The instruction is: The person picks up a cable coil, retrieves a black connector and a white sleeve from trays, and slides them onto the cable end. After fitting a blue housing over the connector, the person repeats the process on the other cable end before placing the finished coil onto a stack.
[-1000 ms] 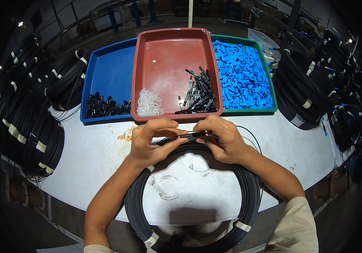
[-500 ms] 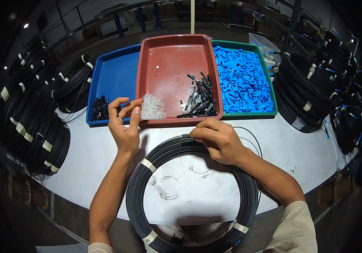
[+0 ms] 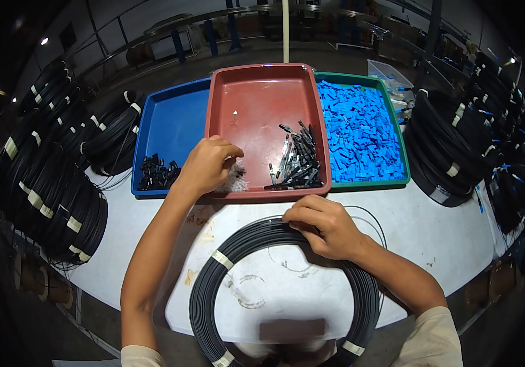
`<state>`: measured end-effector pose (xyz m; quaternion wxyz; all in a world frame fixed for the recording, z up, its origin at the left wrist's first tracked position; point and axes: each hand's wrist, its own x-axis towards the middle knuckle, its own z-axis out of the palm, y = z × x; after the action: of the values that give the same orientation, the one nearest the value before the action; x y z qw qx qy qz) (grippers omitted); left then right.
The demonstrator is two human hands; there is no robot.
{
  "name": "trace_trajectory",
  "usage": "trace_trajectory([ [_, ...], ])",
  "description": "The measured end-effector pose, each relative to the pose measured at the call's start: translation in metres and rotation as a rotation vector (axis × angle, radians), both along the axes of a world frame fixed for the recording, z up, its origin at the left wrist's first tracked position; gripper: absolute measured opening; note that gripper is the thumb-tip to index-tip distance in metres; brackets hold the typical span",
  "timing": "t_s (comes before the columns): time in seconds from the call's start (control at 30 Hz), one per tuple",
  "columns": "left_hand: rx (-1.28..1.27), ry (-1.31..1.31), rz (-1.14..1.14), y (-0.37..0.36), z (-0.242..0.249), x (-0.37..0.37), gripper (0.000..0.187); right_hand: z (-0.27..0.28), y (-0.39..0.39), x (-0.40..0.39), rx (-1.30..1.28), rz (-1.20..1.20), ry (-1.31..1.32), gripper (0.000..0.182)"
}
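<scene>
Left hand point(image 3: 207, 165) covers clear pieces point(image 3: 237, 178) in red tray point(image 3: 256, 92).

Both forearms bare from wrist to upper arm. Short beige fabric sleeves point(image 3: 437, 336) begin well behind the hands. No gloves, rings, watch or wristbands on left hand point(image 3: 204, 165) or right hand point(image 3: 323, 226).

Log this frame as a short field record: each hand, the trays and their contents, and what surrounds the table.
left hand: reaching into the red tray, on the clear plastic pieces
right hand: pinching the top of the black cable coil
red tray also holds: black connector parts
blue tray: small black parts
green tray: blue parts
surroundings: taped cable coils on both sides of the white table
</scene>
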<state>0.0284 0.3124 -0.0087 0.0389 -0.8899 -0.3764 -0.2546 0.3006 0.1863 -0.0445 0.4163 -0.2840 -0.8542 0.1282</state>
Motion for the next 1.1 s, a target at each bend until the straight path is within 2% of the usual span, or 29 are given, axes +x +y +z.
trace_trajectory([
  [0.07,-0.029,0.15,0.048,0.011,-0.001,0.004,0.02,0.0,0.0,0.0,-0.013,0.002,-0.008,0.025],
  [0.3,-0.043,0.309,0.118,0.021,-0.002,0.014,0.023,0.006,0.0,0.0,-0.079,-0.005,-0.04,0.026],
  [0.4,0.06,0.406,0.125,0.021,-0.012,0.015,0.025,0.008,-0.001,-0.002,-0.101,-0.003,-0.058,0.028],
  [0.53,-0.036,0.376,0.142,0.023,-0.019,0.014,0.027,0.012,-0.001,-0.003,-0.104,-0.006,-0.063,0.023],
  [0.6,-0.126,0.276,0.097,0.019,-0.014,0.013,0.028,0.012,0.0,-0.004,-0.103,-0.005,-0.068,0.024],
  [0.83,-0.136,0.099,0.051,0.01,-0.009,0.003,0.029,0.011,0.0,-0.003,-0.109,0.007,-0.087,0.028],
  [1.0,-0.236,-0.034,0.028,0.011,-0.003,0.002,0.03,0.01,0.0,-0.004,-0.098,0.001,-0.076,0.026],
  [1.1,-0.238,0.058,0.064,0.012,-0.005,0.002,0.031,0.009,0.001,-0.004,-0.102,0.004,-0.071,0.026],
])
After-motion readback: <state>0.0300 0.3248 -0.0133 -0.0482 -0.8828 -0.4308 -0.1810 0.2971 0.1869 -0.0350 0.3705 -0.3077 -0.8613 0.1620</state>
